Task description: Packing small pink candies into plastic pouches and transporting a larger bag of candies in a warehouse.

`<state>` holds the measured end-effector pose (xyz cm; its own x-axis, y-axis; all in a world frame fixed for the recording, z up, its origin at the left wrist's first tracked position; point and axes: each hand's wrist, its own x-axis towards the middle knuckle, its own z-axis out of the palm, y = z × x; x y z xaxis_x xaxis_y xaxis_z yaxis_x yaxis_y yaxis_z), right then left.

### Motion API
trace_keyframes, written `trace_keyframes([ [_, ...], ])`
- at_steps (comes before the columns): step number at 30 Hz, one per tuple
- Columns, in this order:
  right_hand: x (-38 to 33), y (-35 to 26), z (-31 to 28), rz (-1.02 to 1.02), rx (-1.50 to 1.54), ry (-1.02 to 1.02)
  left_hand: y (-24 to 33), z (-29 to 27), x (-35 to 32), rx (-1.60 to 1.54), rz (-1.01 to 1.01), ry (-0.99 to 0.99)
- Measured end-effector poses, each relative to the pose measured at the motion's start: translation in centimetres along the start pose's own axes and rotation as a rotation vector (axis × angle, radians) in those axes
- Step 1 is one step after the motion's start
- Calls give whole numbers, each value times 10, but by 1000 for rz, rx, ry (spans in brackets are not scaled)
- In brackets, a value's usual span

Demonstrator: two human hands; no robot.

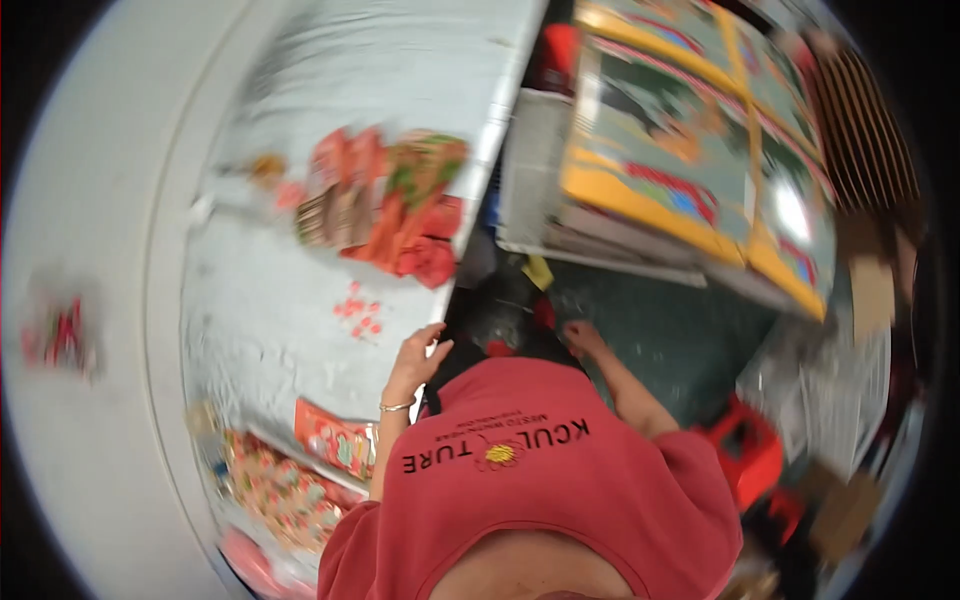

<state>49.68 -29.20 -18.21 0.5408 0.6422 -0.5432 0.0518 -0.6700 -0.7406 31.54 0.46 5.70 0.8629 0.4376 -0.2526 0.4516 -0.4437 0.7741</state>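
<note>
My left hand (pixel 412 362) is over the near edge of the silver-covered table (pixel 270 330), fingers apart and nothing in them. Farther along the table, a row of red, brown and green printed packets (pixel 380 195) lies close to its right edge, with a crumpled red packet (pixel 428 258) at the near end. Small pink pieces (pixel 358 312) are scattered on the cover between those packets and my left hand. My right hand (pixel 580 338) hangs low beside my body, off the table; motion blurs its fingers, and no held object shows.
A red packet (pixel 335 437) and a patterned pack (pixel 280 490) lie at the table's near end. On the right stands a large stack of printed sheets (pixel 660 130) with yellow borders. A red plastic stool (pixel 750 450) and clear plastic wrapping (pixel 785 375) are on the floor side.
</note>
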Motion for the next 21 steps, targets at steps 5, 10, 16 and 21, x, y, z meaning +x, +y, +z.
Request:
trace_keyframes([
  [5, 46, -57, 30, -142, 1, -236, -42, -23, -24, 140, -169, 127],
  [10, 71, -218, 60, -46, -11, -584, -72, -46, -34, -38, -232, 386],
  [16, 122, -390, 103, -249, 88, -758, -151, -73, -78, -139, -415, 601],
  [21, 226, -556, 126, -732, -13, -554, -206, -78, -129, -44, -641, 643],
])
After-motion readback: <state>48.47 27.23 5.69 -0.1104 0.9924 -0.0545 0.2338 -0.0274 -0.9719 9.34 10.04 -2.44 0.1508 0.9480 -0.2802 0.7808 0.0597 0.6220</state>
